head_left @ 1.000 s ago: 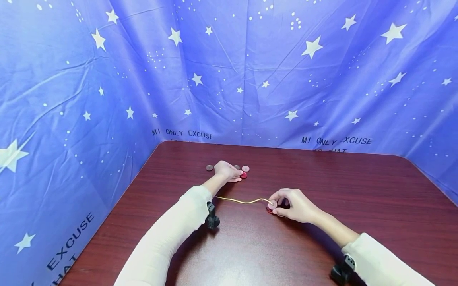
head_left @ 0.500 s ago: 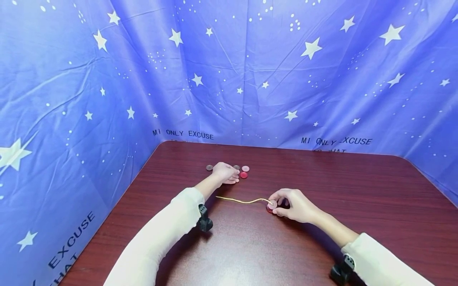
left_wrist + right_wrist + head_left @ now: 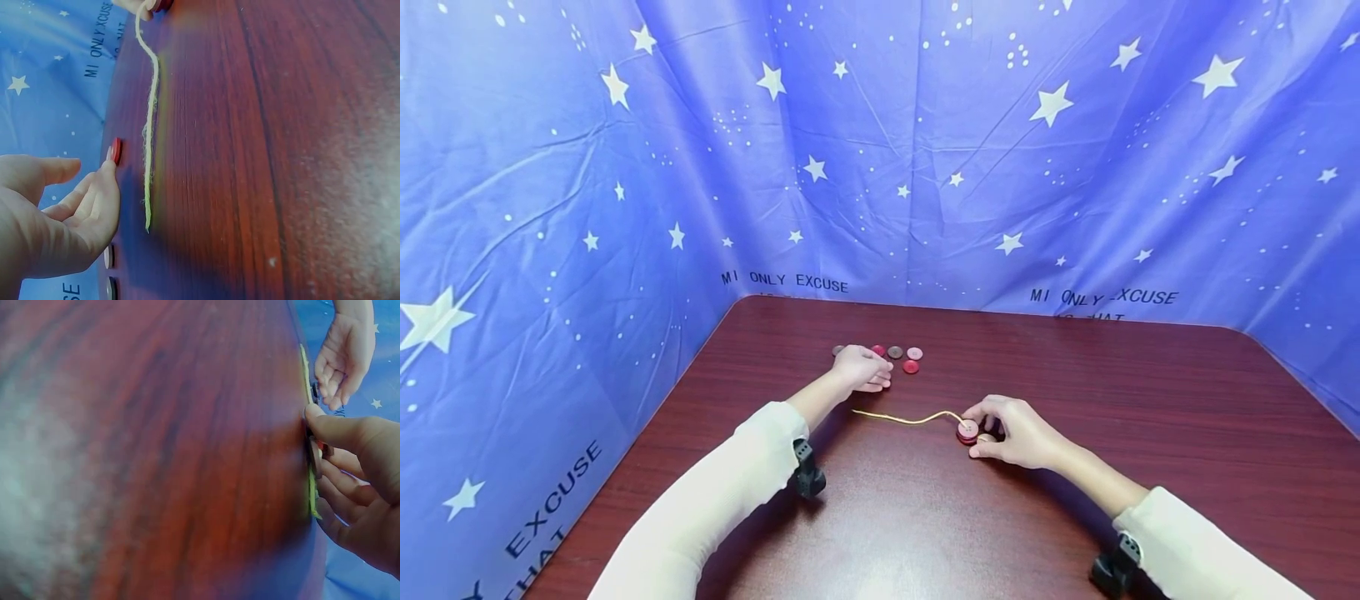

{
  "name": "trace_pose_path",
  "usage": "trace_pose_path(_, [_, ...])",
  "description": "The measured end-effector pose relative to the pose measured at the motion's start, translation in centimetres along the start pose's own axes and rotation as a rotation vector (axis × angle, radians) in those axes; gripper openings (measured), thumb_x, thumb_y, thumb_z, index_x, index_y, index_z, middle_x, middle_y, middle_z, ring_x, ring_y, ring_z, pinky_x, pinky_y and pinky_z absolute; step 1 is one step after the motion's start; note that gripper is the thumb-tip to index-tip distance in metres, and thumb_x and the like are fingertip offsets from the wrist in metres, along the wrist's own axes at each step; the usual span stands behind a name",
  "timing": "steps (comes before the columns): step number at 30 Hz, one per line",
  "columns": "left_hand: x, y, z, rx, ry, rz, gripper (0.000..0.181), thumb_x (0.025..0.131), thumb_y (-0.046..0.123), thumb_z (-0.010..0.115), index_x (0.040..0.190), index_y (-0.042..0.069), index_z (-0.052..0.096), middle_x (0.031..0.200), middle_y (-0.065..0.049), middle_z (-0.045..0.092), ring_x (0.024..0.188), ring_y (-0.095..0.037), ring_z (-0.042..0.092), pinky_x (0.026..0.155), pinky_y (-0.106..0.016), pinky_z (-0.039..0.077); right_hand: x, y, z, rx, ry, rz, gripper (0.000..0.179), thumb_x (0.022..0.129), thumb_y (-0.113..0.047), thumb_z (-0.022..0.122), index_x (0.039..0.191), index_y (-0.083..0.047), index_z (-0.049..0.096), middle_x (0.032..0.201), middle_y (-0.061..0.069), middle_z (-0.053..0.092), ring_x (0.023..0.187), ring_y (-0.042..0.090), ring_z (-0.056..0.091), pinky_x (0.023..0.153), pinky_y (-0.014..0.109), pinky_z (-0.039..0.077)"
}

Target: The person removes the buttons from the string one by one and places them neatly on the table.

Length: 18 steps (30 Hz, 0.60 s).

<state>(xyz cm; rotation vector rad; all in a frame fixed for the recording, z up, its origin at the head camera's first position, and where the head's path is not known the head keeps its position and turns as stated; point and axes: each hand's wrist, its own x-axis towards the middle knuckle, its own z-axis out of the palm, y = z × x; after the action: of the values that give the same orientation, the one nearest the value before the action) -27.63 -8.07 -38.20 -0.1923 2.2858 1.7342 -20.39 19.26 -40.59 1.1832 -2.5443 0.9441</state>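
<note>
My left hand [image 3: 859, 368] hovers over the table near the loose buttons, holding nothing, its fingers loosely extended. In the left wrist view a red button [image 3: 117, 151] shows just beyond its fingertips. My right hand [image 3: 1017, 432] curls thumb and fingers around a small stack of buttons [image 3: 967, 431], pink on top with red beneath. A yellow string [image 3: 906, 422] comes out of the top button and trails left across the table. In the right wrist view the thumb and fingers flank the stack, seen edge-on, and partly hide it.
Behind the left hand lie a red button [image 3: 877, 351], a brown button [image 3: 895, 352], a pink button [image 3: 914, 353] and another red button [image 3: 911, 367]. A brown button [image 3: 838, 351] is partly covered by that hand. A starry blue curtain [image 3: 917, 150] encloses the dark red table [image 3: 1112, 375].
My left hand has drawn back leftward from the front red button, uncovering another red one. The right hand stays in place; its thumb has eased slightly and the stack tipped flatter.
</note>
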Motion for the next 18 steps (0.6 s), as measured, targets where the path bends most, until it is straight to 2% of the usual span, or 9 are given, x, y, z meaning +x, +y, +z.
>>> trace_pose_path(5, [-0.7,0.0,-0.1,0.028,-0.01,0.017,0.017,0.087,0.007,0.062,0.1,-0.005,0.066,0.093,-0.021,0.074,0.062,-0.01,0.065,0.066,-0.026,0.06,-0.1,-0.1,0.4,-0.022,0.029,0.02,0.032,0.066,-0.014,0.087,0.09,-0.009,0.067,0.076,-0.001,0.062,0.064,0.007,0.053,0.054,0.015,0.043])
trace_pose_path(12, [-1.3,-0.2,0.2,0.046,-0.031,0.054,0.016,0.087,0.006,0.064,0.097,-0.006,0.068,0.087,-0.018,0.074,0.06,-0.009,0.064,0.064,-0.025,0.06,0.1,-0.6,0.5,-0.045,0.026,0.057,0.021,0.07,-0.012,0.084,0.081,-0.012,0.066,0.072,-0.003,0.061,0.061,0.005,0.051,0.055,0.014,0.041])
trace_pose_path(18, [-2.4,0.1,0.7,0.082,-0.065,0.128,0.017,0.088,0.005,0.063,0.097,-0.007,0.069,0.092,-0.021,0.074,0.066,-0.011,0.069,0.068,-0.027,0.06,0.3,-0.8,-0.1,-0.021,0.021,0.064,0.02,0.071,-0.01,0.082,0.084,-0.012,0.067,0.073,-0.004,0.064,0.061,0.007,0.056,0.052,0.017,0.045])
